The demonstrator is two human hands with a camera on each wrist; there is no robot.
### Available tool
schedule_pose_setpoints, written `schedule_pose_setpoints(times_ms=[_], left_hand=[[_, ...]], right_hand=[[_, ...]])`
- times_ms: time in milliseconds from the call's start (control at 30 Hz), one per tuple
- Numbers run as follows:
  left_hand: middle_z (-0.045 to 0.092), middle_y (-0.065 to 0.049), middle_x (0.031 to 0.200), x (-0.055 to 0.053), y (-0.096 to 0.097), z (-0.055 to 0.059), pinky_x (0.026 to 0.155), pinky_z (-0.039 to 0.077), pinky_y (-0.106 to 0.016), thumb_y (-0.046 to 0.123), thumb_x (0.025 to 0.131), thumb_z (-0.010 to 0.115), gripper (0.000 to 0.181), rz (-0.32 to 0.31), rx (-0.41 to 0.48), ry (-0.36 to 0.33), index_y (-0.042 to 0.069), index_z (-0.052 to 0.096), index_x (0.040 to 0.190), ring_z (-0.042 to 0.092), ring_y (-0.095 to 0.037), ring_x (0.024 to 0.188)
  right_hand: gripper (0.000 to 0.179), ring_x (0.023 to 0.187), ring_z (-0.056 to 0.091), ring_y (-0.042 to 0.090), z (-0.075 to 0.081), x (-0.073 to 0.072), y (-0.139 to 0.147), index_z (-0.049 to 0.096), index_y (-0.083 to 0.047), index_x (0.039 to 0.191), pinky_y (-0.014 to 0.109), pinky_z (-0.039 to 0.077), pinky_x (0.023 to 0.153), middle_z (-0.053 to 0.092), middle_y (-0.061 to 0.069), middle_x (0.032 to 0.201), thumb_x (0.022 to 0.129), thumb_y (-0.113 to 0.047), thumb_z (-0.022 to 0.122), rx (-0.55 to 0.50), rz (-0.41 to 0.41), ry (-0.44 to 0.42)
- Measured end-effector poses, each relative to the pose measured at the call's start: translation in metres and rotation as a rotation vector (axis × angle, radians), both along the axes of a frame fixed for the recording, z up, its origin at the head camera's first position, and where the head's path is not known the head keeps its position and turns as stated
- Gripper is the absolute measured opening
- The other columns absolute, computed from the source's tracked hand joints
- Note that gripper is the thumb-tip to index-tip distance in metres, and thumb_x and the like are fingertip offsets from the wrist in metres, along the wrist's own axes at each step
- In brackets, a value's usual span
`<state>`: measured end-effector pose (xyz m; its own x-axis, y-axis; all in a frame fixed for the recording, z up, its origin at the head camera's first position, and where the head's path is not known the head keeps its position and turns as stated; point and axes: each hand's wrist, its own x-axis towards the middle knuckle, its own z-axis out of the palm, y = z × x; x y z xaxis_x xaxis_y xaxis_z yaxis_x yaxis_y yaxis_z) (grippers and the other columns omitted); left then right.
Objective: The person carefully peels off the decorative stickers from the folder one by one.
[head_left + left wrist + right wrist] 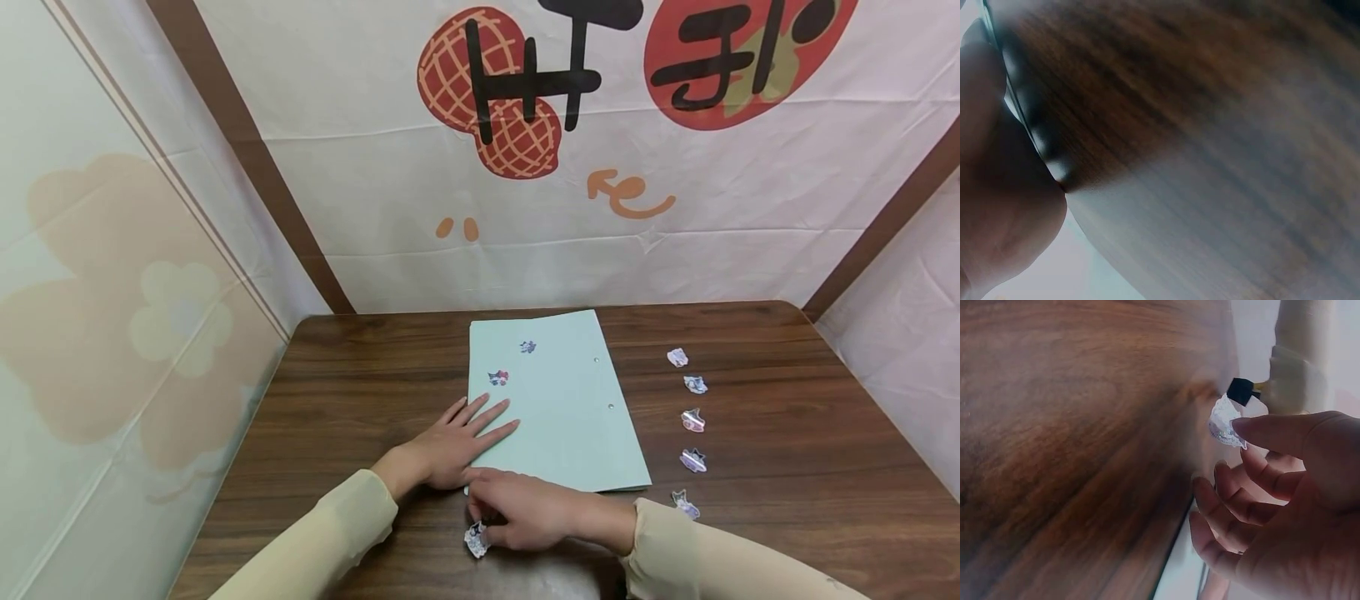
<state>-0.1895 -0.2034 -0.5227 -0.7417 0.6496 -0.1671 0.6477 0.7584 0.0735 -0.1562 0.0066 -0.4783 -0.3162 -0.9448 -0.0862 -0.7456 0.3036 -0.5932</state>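
Note:
A pale mint paper folder lies on the wooden table, with two small cartoon stickers on its upper left, one dark purple and one pink and purple. My left hand rests with spread, straight fingers on the folder's lower left edge. Just below the folder's front edge, my right hand pinches a glittery cut-out sticker between thumb and forefinger. In the right wrist view the other fingers are loosely bent beneath it. The left wrist view shows mostly blurred wood and part of the left hand.
Several more stickers stand in a column right of the folder, from a whitish one at the back to a purple one near my right sleeve. A printed white cloth hangs behind the table.

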Motion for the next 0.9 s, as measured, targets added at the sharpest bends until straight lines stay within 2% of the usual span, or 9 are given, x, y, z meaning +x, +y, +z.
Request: schedule_pose_setpoints(times_ms=[167, 267, 400, 533, 700, 900], left_hand=[[0.001, -0.005, 0.173, 0.0, 0.005, 0.003, 0.124, 0.008, -0.06, 0.063, 0.105, 0.037, 0.074, -0.006, 0.03, -0.009, 0.028, 0.015, 0.166, -0.002, -0.035, 0.158], [0.001, -0.005, 0.173, 0.0, 0.007, 0.005, 0.124, 0.008, -0.059, 0.066, 0.104, 0.033, 0.074, 0.003, 0.034, -0.022, 0.028, 0.015, 0.166, -0.002, -0.035, 0.158], [0.001, -0.004, 0.173, 0.003, 0.007, 0.009, 0.124, 0.009, -0.059, 0.064, 0.105, 0.034, 0.073, 0.015, 0.006, -0.019, 0.029, 0.015, 0.166, -0.002, -0.035, 0.158], [0.001, -0.004, 0.173, 0.003, 0.006, 0.011, 0.124, 0.009, -0.058, 0.064, 0.105, 0.034, 0.073, 0.015, -0.007, -0.015, 0.029, 0.015, 0.166, -0.001, -0.034, 0.158], [0.0, -0.005, 0.173, 0.004, 0.004, 0.009, 0.124, 0.009, -0.059, 0.06, 0.105, 0.04, 0.074, 0.008, -0.009, -0.017, 0.027, 0.014, 0.166, -0.002, -0.035, 0.158], [0.0, -0.007, 0.173, 0.004, 0.003, 0.01, 0.124, 0.01, -0.059, 0.053, 0.105, 0.048, 0.075, 0.006, -0.013, -0.023, 0.025, 0.014, 0.166, -0.001, -0.036, 0.158]], right_hand=[[0.014, 0.098, 0.049, 0.001, -0.008, 0.001, -0.001, 0.059, -0.023, 0.096, 0.018, 0.045, 0.085, 0.05, -0.013, 0.103, 0.095, -0.019, 0.072, 0.03, -0.003, 0.047], [0.015, 0.102, 0.052, 0.003, -0.015, 0.001, -0.002, 0.059, -0.022, 0.096, 0.021, 0.047, 0.088, 0.05, -0.012, 0.102, 0.093, -0.02, 0.073, 0.03, 0.008, 0.146], [0.018, 0.104, 0.054, 0.005, -0.018, 0.005, -0.005, 0.059, -0.023, 0.095, 0.023, 0.049, 0.089, 0.051, -0.011, 0.103, 0.09, -0.021, 0.076, 0.038, 0.003, 0.273], [0.02, 0.103, 0.054, 0.005, -0.016, 0.009, -0.008, 0.059, -0.025, 0.094, 0.022, 0.049, 0.087, 0.051, -0.011, 0.106, 0.089, -0.024, 0.078, 0.07, -0.024, 0.298], [0.023, 0.113, 0.052, 0.007, -0.016, 0.009, -0.009, 0.057, -0.026, 0.094, 0.022, 0.049, 0.088, 0.052, -0.009, 0.112, 0.089, -0.026, 0.079, 0.07, -0.044, 0.289], [0.025, 0.097, 0.051, 0.004, -0.016, 0.009, -0.01, 0.056, -0.026, 0.095, 0.02, 0.047, 0.078, 0.05, -0.011, 0.108, 0.088, -0.026, 0.08, 0.067, -0.052, 0.295]])
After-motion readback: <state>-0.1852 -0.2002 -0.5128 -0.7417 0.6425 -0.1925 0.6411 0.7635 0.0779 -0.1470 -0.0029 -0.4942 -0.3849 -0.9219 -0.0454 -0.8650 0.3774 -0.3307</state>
